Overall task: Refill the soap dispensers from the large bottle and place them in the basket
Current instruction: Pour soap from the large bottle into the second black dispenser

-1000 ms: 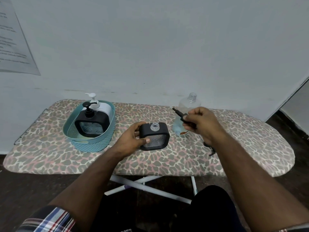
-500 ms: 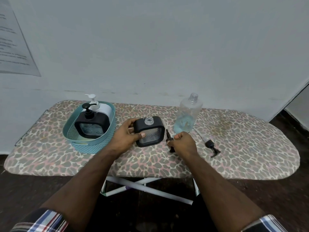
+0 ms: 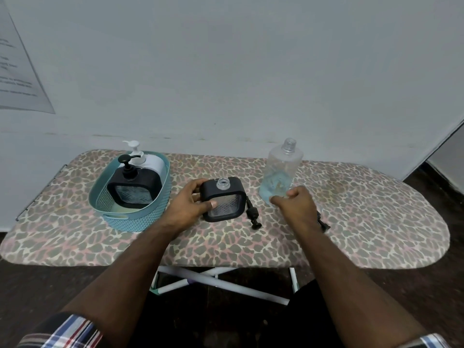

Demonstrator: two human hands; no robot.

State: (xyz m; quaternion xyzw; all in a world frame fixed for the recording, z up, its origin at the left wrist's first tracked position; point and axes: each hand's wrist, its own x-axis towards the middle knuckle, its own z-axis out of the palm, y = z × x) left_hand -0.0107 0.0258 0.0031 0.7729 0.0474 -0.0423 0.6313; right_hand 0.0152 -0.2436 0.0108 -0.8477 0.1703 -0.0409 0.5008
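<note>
A black square soap dispenser (image 3: 224, 200) with an open neck stands on the ironing board (image 3: 364, 222); my left hand (image 3: 189, 203) grips its left side. Its black pump (image 3: 252, 214) lies on the board just right of it. The large clear bottle (image 3: 282, 172), uncapped with a little blue liquid at the bottom, stands behind my right hand (image 3: 295, 202). That hand hovers by the bottle's base with loosely curled fingers and holds nothing. A teal basket (image 3: 120, 214) at the left holds a black dispenser (image 3: 134, 187) and a white dispenser (image 3: 148, 159), both with pumps on.
Another black pump (image 3: 322, 221) lies on the board, partly hidden behind my right wrist. The board stands against a white wall (image 3: 226, 71) with a paper sheet (image 3: 17, 71) at the left. Its white legs (image 3: 221, 282) show below the front edge.
My right hand laid the black pump down beside the dispenser, let go of it and moved right toward the large bottle's base. My left hand kept hold of the dispenser.
</note>
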